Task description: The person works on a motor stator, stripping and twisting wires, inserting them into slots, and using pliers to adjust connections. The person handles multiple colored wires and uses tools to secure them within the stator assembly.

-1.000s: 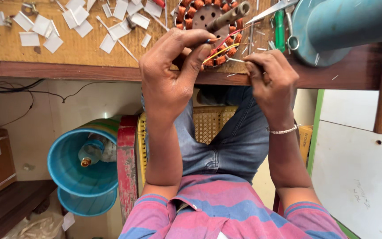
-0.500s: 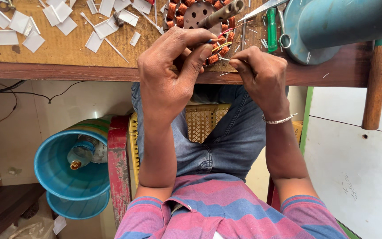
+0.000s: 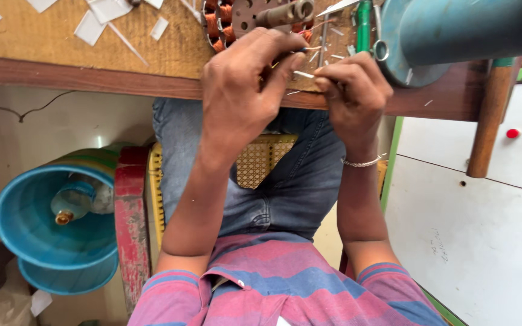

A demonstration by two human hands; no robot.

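A round motor stator (image 3: 231,17) with copper coils lies on the wooden bench (image 3: 92,66) near its front edge, a metal shaft (image 3: 285,12) lying across it. My left hand (image 3: 243,90) covers the stator's near side, fingers curled and pressing on the coils and a thin wire. My right hand (image 3: 351,90), a bracelet on its wrist, is close beside it. It pinches a thin white strip (image 3: 303,74) that points toward the left fingertips. What lies under the left palm is hidden.
White paper pieces (image 3: 101,18) are scattered on the bench. A green-handled tool (image 3: 364,24) and a blue-green cylindrical machine (image 3: 454,36) sit to the right. Below are a blue bucket (image 3: 49,241) holding a bottle, a red stool frame (image 3: 131,223) and a white cabinet (image 3: 472,229).
Both hands have stayed at the stator with small finger movements. The view has shifted left and down, so the hands and bench edge sit higher in the picture.
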